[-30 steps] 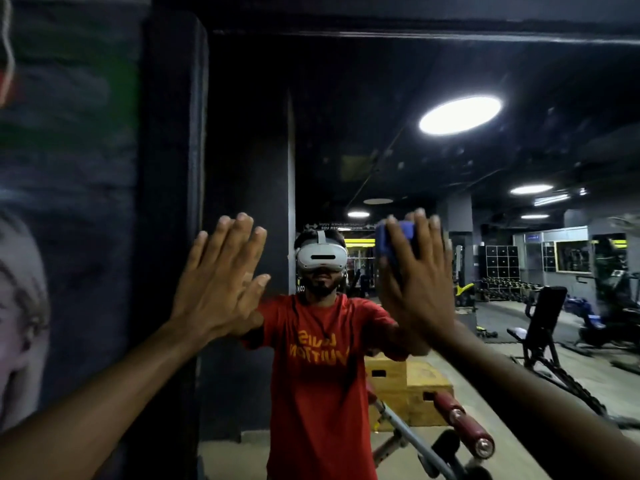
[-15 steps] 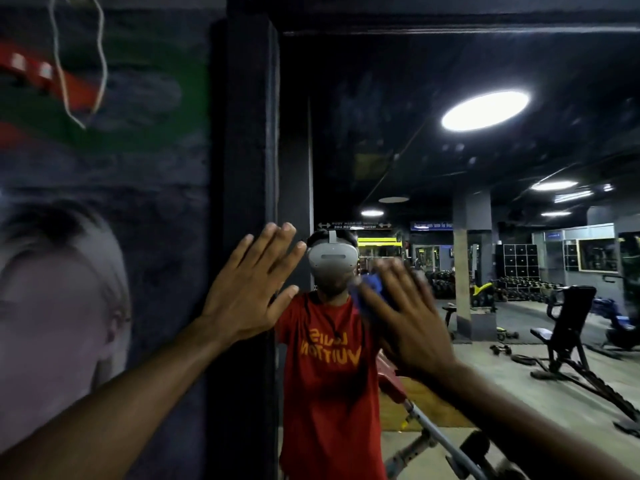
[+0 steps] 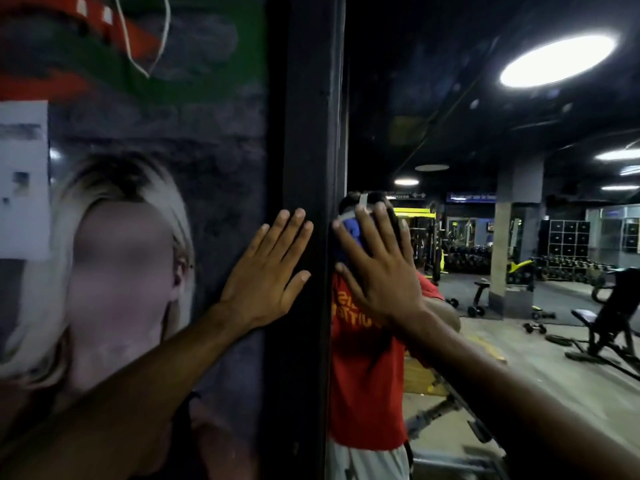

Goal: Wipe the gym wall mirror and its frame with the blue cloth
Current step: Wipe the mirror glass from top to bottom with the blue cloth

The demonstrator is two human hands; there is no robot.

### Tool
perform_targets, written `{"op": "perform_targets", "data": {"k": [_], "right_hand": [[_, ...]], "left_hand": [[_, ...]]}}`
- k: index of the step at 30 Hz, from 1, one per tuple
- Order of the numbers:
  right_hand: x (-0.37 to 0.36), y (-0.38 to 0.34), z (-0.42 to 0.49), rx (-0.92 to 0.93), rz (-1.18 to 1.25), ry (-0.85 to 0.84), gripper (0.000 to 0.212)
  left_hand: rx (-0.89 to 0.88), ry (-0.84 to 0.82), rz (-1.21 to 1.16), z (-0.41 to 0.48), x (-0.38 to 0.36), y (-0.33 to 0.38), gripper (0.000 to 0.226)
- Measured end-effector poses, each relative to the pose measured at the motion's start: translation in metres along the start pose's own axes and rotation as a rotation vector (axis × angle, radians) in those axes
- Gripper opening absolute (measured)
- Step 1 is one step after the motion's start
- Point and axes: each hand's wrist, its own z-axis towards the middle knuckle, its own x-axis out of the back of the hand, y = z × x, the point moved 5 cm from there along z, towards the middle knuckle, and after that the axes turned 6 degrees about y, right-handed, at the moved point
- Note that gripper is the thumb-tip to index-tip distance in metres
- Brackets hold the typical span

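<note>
Left hand (image 3: 266,271) flat on black upright frame (image 3: 304,133); right hand (image 3: 377,268) flat, pinning bunched blue cloth (image 3: 351,233) to wall mirror (image 3: 450,98). Risk: bare fingertips (image 3: 381,213) overhang cloth, smear mirror.

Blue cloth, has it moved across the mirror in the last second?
Yes. Under the right hand, the blue cloth slid left, from well out on the mirror to the inner edge of the black frame.
</note>
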Motion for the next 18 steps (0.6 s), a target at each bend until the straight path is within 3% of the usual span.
{"op": "perform_targets", "data": {"k": [3,7,10,16,18], "right_hand": [[-0.008,-0.021,-0.056,0.033,0.009,-0.054,0.064],[-0.017,-0.04,-0.129,0.213,-0.026,-0.149,0.071],[-0.013,-0.027,-0.12,0.277,-0.053,-0.145,0.074],[0.014,0.045,-0.006,-0.219,-0.069,0.028,0.064],[0.011,0.041,-0.007,-0.244,-0.047,0.044,0.064]], "left_hand": [[0.012,-0.018,-0.041,-0.018,-0.001,0.011,0.073],[-0.053,-0.069,-0.038,-0.044,-0.005,0.03,0.073],[-0.062,-0.058,-0.05,-0.042,-0.003,0.032,0.074],[-0.004,-0.053,-0.053,-0.01,-0.007,0.031,0.073],[0.025,-0.046,-0.044,-0.013,-0.011,0.034,0.071]]}}
